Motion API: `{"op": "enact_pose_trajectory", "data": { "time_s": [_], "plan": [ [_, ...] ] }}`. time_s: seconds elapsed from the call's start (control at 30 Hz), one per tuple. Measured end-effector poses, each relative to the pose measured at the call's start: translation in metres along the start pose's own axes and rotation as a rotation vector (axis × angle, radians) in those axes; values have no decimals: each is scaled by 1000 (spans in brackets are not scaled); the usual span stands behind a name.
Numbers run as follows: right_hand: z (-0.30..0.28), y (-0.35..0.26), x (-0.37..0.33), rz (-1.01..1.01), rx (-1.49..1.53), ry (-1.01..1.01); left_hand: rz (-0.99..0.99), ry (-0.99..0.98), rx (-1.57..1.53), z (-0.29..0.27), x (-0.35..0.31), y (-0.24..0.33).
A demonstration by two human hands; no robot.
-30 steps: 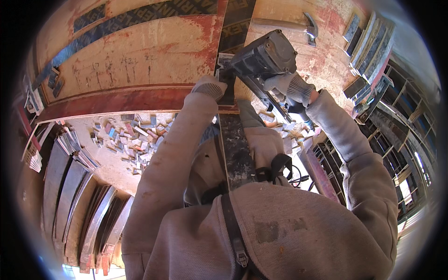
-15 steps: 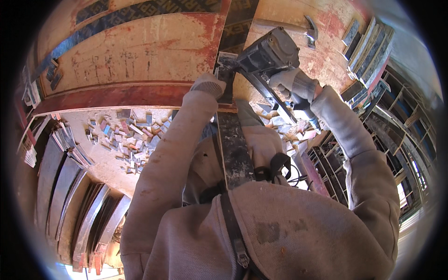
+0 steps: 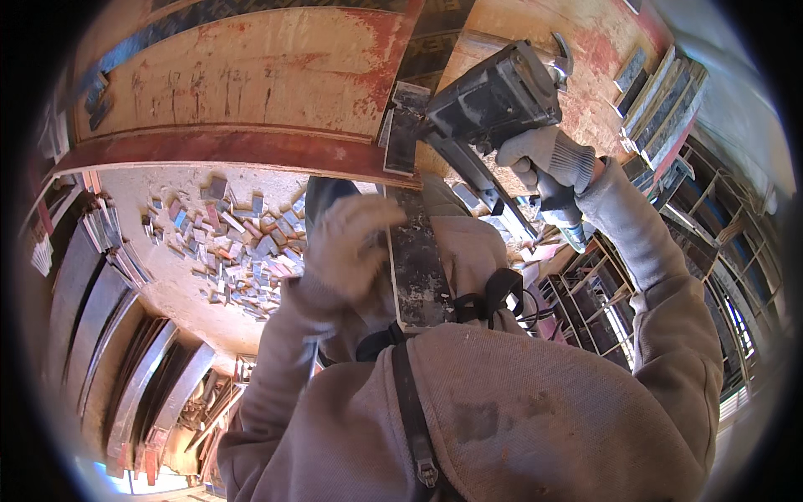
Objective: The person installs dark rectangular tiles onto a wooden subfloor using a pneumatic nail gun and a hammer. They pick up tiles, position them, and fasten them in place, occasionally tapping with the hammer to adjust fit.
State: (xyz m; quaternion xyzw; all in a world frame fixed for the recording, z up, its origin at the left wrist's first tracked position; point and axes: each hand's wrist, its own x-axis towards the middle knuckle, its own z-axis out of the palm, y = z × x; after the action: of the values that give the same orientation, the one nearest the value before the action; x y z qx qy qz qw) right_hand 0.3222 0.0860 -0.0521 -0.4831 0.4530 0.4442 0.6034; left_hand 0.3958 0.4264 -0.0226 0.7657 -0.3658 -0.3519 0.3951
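My right hand (image 3: 548, 159), in a pale knit glove, is wrapped round the handle of a black nail gun (image 3: 493, 96). The gun's nose rests near a short dark block (image 3: 403, 144) on the bench's front edge. A long, narrow dark board (image 3: 421, 272) runs from the bench toward my body, its near end at my waist. Beside the left edge of this board is my gloved left hand (image 3: 351, 243). Motion blurs its fingers, and I cannot tell whether they touch the board.
The wooden workbench (image 3: 242, 79) has a red front edge. A hammer (image 3: 562, 60) lies behind the nail gun, with stacked strips (image 3: 665, 105) at the right. Small offcuts (image 3: 251, 234) litter the floor. Curved panels (image 3: 104, 335) stand at left; metal racks (image 3: 711, 251) at right.
My left hand has left the dark block at the bench edge and come back toward my body. The nail gun, still in my right hand, has shifted slightly right.
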Motion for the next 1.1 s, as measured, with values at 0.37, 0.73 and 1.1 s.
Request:
{"op": "enact_pose_trajectory", "data": {
  "time_s": [0.37, 0.73, 1.1],
  "plan": [
    [18, 3, 1, 19, -160, -60, 163, 116, -40, 23, -14, 28],
    [21, -13, -11, 194, -180, 20, 181, 123, -65, 25, -15, 27],
    [-9, 61, -19, -222, -177, 26, 270, 138, -107, 26, -24, 18]
  ]
}}
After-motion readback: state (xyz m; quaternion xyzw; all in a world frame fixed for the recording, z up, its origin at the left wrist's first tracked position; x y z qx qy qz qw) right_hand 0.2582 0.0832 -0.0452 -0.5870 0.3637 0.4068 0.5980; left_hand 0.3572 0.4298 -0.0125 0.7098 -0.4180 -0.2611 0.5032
